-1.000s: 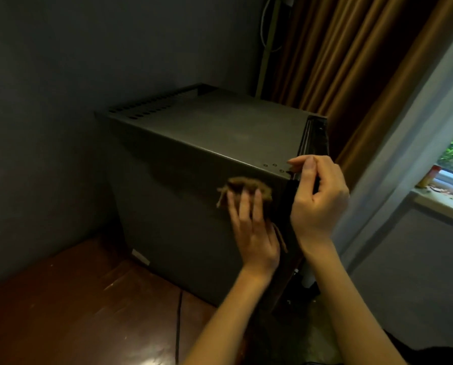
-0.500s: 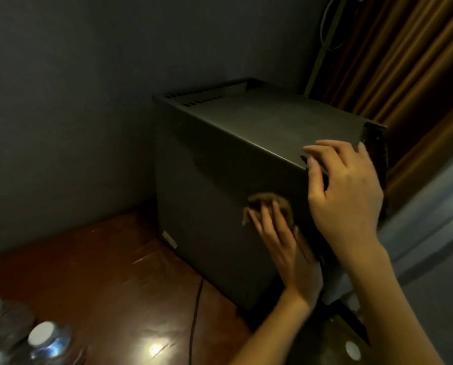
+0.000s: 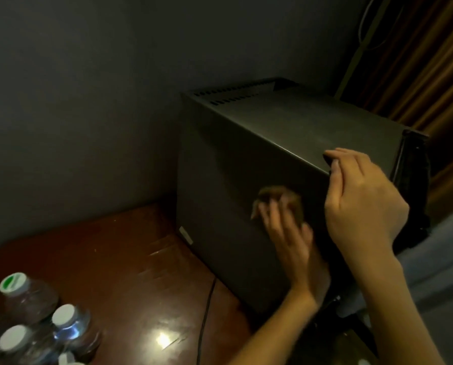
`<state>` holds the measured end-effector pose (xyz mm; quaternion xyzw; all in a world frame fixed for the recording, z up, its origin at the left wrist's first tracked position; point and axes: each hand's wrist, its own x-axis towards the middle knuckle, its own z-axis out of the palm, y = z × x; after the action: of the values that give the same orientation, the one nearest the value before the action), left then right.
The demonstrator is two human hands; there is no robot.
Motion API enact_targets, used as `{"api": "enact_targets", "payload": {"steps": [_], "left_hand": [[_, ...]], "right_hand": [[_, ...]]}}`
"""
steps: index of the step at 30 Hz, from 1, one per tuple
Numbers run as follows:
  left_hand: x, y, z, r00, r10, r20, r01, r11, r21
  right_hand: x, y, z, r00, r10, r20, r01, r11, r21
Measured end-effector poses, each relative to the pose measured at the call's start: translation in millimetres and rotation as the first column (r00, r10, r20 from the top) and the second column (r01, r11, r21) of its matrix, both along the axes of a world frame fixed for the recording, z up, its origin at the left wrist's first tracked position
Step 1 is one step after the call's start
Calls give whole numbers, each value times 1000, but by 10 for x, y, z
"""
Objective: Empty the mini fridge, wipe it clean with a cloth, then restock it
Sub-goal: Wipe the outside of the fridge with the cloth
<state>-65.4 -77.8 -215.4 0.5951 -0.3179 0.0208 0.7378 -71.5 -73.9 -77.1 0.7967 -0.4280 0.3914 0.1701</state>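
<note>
On a glossy reddish-brown wooden table point(image 3: 114, 259), close against a plain grey wall point(image 3: 88, 101): a dark grey, box-shaped metal mini fridge point(image 3: 246, 175), vent slots along the rear of its top. Flat against its side panel, a crumpled brown cloth point(image 3: 280, 194), pressed under the straight fingers of the left hand point(image 3: 291, 241), both blurred. Just beside, gripping the top edge, the right hand point(image 3: 362, 204), fingers curled over the top, thumb down the side. Bottom left, clear plastic bottles with white caps point(image 3: 62, 330). Near the fridge's foot, a thin black cable point(image 3: 205, 312). Top right, a brown pleated curtain point(image 3: 430, 75).
</note>
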Motion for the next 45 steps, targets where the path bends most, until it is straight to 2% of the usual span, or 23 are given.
{"api": "enact_targets", "payload": {"steps": [3, 5, 9, 11, 13, 15, 17, 19, 21, 24, 26, 27, 28, 29, 30, 31, 32, 33, 36, 38, 40, 42, 45], "left_hand": [[225, -72, -445, 950, 121, -287, -98, 991, 92], [415, -157, -209, 909, 159, -384, -141, 987, 76], [166, -184, 289, 988, 121, -99, -131, 986, -102], [-97, -119, 107, 988, 120, -95, -128, 989, -77], [-266, -56, -304, 961, 119, -251, -119, 993, 15], [-279, -6, -562, 856, 139, -499, -114, 990, 82], [-264, -47, -553, 787, 184, -589, -137, 983, 124], [-298, -27, -282, 870, 193, -455, -167, 981, 96], [-395, 60, 85, 976, 176, -125, -178, 984, -10], [-309, 124, 250, 973, 78, 216, -51, 990, -129], [-84, 21, 53, 949, 68, 307, -28, 991, -132], [47, -68, -70, 966, 79, 247, -51, 992, -116], [187, -153, -165, 992, 98, 79, -89, 990, -107], [291, -211, -251, 975, 116, -187, -134, 987, -88], [357, -225, -290, 890, 130, -436, -167, 985, -48], [342, -230, -348, 805, 144, -575, -169, 985, 10], [245, -196, -392, 787, 146, -599, -152, 987, 41], [70, -125, -447, 829, 133, -543, -130, 991, 45], [-478, 135, -328, 962, 14, -271, -4, 999, 35], [-445, 103, -149, 990, -39, -133, 38, 999, -8], [-148, -24, -15, 1000, 14, 1, -14, 998, -66], [93, -157, -101, 993, 111, -35, -114, 988, -103], [-13, -145, -510, 910, 150, -388, -150, 988, 30]], "right_hand": [[11, -8, -3, 1000, -19, -23, 19, 1000, -14], [11, -11, -11, 999, -25, -26, 24, 1000, -11], [25, 0, -10, 998, -57, -9, 57, 998, -9], [21, 8, -7, 999, -50, -9, 50, 999, -2], [14, 20, 5, 999, -53, -4, 53, 999, 0], [14, 22, 1, 997, -72, -10, 72, 997, -14], [16, 24, -9, 997, -77, -9, 77, 997, -28], [11, 32, -11, 997, -74, -6, 73, 997, -33], [12, 28, 3, 998, -59, -5, 59, 998, -21], [-15, 35, -5, 1000, -16, -12, 16, 1000, -14], [-38, 41, -3, 1000, 3, -27, -4, 1000, -28], [-48, 38, -1, 999, 0, -33, -1, 999, -33], [-52, 33, -1, 999, -11, -36, 9, 999, -38], [-52, 30, -5, 999, -21, -40, 19, 999, -40], [-49, 27, -10, 999, -30, -42, 28, 999, -44], [-40, 25, -14, 998, -39, -39, 37, 998, -48], [-32, 26, -21, 998, -46, -36, 44, 998, -49], [-24, 24, -30, 998, -48, -33, 47, 998, -47], [-10, 15, -19, 999, -41, -26, 40, 999, -36], [-15, 25, -10, 999, -34, -26, 33, 999, -31], [-21, 22, -8, 999, -22, -33, 20, 999, -42], [-18, 17, -21, 999, -35, -35, 34, 998, -49], [-11, 15, -29, 997, -63, -42, 60, 996, -62]]}}
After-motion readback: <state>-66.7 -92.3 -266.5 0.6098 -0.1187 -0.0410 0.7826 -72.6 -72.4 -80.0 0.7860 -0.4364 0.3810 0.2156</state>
